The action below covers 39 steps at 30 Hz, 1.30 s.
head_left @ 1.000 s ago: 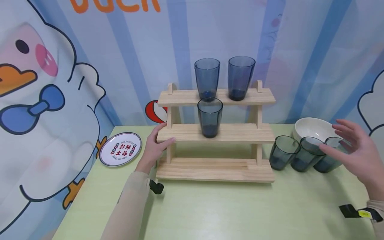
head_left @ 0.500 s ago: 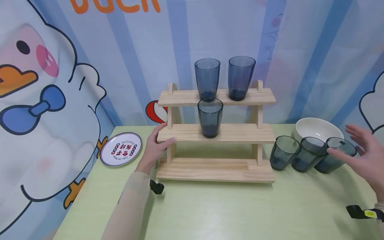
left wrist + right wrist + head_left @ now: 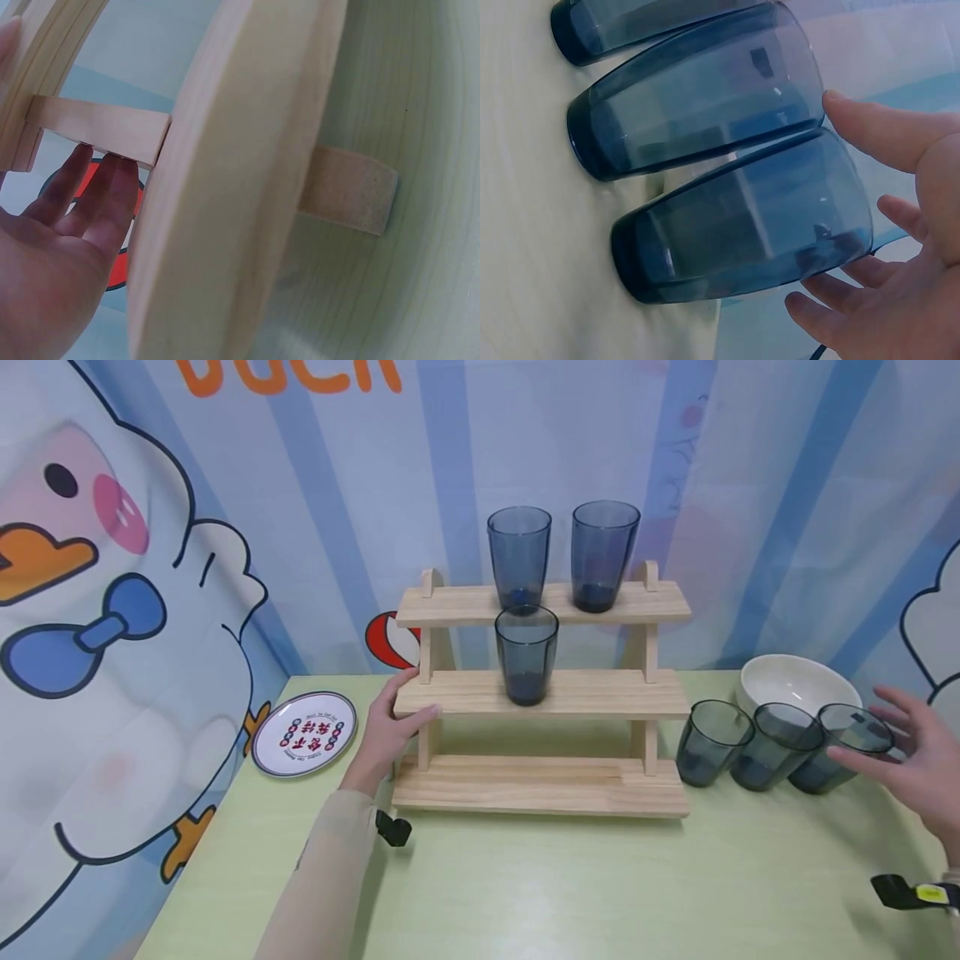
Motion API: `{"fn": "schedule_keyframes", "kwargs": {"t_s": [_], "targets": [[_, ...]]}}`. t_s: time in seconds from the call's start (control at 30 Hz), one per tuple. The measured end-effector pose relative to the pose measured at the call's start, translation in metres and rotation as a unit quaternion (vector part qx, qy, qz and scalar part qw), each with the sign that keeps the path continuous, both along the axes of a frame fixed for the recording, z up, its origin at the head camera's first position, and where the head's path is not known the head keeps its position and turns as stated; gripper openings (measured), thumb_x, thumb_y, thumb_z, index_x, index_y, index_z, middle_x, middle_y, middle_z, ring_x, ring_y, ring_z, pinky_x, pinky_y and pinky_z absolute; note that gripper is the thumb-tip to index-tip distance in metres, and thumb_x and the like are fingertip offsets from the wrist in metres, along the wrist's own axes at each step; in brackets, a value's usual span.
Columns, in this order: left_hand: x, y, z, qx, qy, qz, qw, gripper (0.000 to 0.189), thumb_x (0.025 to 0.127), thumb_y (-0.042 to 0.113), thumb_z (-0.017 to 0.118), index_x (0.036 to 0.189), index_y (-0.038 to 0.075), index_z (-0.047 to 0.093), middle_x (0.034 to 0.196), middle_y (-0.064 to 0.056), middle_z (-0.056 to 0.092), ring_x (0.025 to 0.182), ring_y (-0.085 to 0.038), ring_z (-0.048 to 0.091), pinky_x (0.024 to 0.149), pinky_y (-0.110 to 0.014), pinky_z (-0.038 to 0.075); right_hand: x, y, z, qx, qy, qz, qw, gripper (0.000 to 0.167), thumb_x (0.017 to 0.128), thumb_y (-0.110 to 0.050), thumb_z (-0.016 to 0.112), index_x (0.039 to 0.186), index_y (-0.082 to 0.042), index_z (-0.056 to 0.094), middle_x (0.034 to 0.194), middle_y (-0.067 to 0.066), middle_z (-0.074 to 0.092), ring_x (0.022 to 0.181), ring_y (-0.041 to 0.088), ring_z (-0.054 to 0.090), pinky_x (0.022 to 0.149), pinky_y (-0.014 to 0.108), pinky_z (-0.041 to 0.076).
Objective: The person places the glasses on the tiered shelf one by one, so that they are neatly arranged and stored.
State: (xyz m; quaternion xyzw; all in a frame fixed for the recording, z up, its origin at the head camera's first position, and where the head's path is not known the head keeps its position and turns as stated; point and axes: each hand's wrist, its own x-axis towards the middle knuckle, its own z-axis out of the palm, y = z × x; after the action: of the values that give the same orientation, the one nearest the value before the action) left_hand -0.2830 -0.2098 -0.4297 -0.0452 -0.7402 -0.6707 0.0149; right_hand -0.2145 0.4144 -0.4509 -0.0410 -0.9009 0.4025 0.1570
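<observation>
A three-tier wooden display rack (image 3: 540,785) stands mid-table. My left hand (image 3: 386,731) grips the left end of its middle shelf, thumb across the front; in the left wrist view its fingertips (image 3: 112,161) touch the wooden upright. Two blue-grey tinted glasses stand on the top shelf, left (image 3: 519,556) and right (image 3: 604,556); a third glass (image 3: 527,656) is on the middle shelf. My right hand (image 3: 918,760) is spread around the rim of the rightmost glass (image 3: 727,232) on the table. Its thumb is near the neighbouring glass (image 3: 697,97); firm contact cannot be seen.
Left of the rightmost glass are the middle glass (image 3: 772,760) and the left glass (image 3: 708,752), close together beside the rack. A white bowl (image 3: 753,681) sits behind them. An oval plate with red lettering (image 3: 273,756) lies at left. A printed curtain (image 3: 337,527) hangs behind the table.
My right hand has moved right and slightly down, from over the rightmost glass to its right side, leaving its rim more visible. My left hand stays on the rack.
</observation>
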Motion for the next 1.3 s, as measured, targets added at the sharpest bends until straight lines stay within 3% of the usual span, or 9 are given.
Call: {"fn": "schedule_keyframes", "kwargs": {"t_s": [0.13,0.2,0.27,0.37,0.5,0.73,0.93,1.17,1.3], "targets": [[0.000,0.000,0.000,-0.002,-0.003,0.002,1.0000,0.071,0.096,0.009,0.076,0.159,0.018,0.044,0.159,-0.015,0.043,0.134,-0.033,0.048,0.115,-0.052,0.041,-0.003,0.006,-0.012,-0.002,-0.019,-0.009,0.9998,0.090,0.103,-0.016,0.066,0.169,-0.009,0.006,0.162,0.043,0.021,0.137,0.069,0.030,0.109,0.066,0.040],[0.000,0.000,0.000,-0.004,-0.005,0.002,1.0000,0.071,0.096,0.010,0.076,0.159,0.018,0.044,0.160,-0.014,0.042,0.135,-0.033,0.048,0.115,-0.052,0.041,-0.004,0.009,-0.018,-0.007,-0.024,-0.011,0.9996,0.092,0.103,-0.018,0.068,0.170,-0.010,0.005,0.161,0.039,0.030,0.140,0.049,0.042,0.112,0.039,0.045],[-0.001,0.000,0.000,-0.003,-0.006,0.002,1.0000,0.071,0.096,0.010,0.076,0.159,0.018,0.044,0.160,-0.014,0.042,0.135,-0.033,0.048,0.115,-0.052,0.042,-0.006,0.012,-0.023,-0.025,-0.019,-0.001,0.9995,0.093,0.102,-0.018,0.071,0.170,-0.010,0.007,0.155,0.021,0.046,0.134,0.022,0.051,0.105,0.017,0.043],[-0.001,0.000,0.000,-0.002,-0.004,0.001,1.0000,0.071,0.096,0.009,0.076,0.159,0.018,0.044,0.160,-0.013,0.042,0.134,-0.033,0.048,0.114,-0.052,0.042,-0.008,0.016,-0.028,-0.045,-0.009,0.014,0.9988,0.093,0.100,-0.017,0.073,0.169,-0.009,0.012,0.133,-0.016,0.051,0.110,-0.011,0.042,0.081,0.001,0.037],[-0.001,0.000,-0.001,-0.001,0.003,-0.001,1.0000,0.071,0.096,0.009,0.075,0.159,0.017,0.043,0.160,-0.014,0.042,0.134,-0.032,0.049,0.114,-0.051,0.042,-0.008,0.016,-0.029,-0.066,-0.004,0.025,0.9975,0.089,0.100,-0.014,0.073,0.168,-0.009,0.016,0.118,-0.034,0.042,0.102,-0.016,0.041,0.078,0.001,0.038],[-0.007,-0.003,-0.008,0.000,0.003,0.001,1.0000,0.071,0.096,0.009,0.076,0.159,0.019,0.045,0.160,-0.014,0.042,0.135,-0.033,0.047,0.115,-0.053,0.041,-0.005,0.012,-0.033,-0.076,-0.012,-0.003,0.9970,0.086,0.101,-0.017,0.072,0.169,-0.017,0.019,0.142,0.003,0.046,0.111,-0.007,0.042,0.079,0.001,0.042],[-0.018,-0.008,-0.027,-0.002,0.009,0.006,0.9999,0.070,0.096,0.013,0.078,0.158,0.026,0.046,0.161,-0.010,0.042,0.136,-0.033,0.047,0.115,-0.054,0.041,-0.001,0.011,-0.037,-0.091,0.002,-0.011,0.9958,0.084,0.100,-0.014,0.074,0.167,-0.020,0.024,0.130,-0.019,0.046,0.110,-0.006,0.043,0.078,0.001,0.042],[-0.011,-0.004,-0.014,0.000,0.004,0.003,1.0000,0.071,0.096,0.008,0.076,0.159,0.019,0.044,0.161,-0.014,0.041,0.136,-0.034,0.047,0.115,-0.054,0.041,0.004,0.013,-0.041,-0.103,0.019,-0.013,0.9944,0.081,0.099,-0.011,0.074,0.165,-0.025,0.030,0.122,-0.031,0.044,0.108,-0.010,0.045,0.078,0.001,0.041],[-0.020,-0.008,-0.026,-0.001,0.002,0.006,1.0000,0.072,0.096,0.010,0.076,0.159,0.023,0.044,0.162,-0.012,0.040,0.137,-0.033,0.046,0.115,-0.054,0.041,0.007,0.012,-0.041,-0.119,0.024,-0.019,0.9924,0.081,0.098,-0.007,0.075,0.164,-0.025,0.032,0.119,-0.032,0.046,0.105,-0.012,0.046,0.079,0.000,0.042]]}}
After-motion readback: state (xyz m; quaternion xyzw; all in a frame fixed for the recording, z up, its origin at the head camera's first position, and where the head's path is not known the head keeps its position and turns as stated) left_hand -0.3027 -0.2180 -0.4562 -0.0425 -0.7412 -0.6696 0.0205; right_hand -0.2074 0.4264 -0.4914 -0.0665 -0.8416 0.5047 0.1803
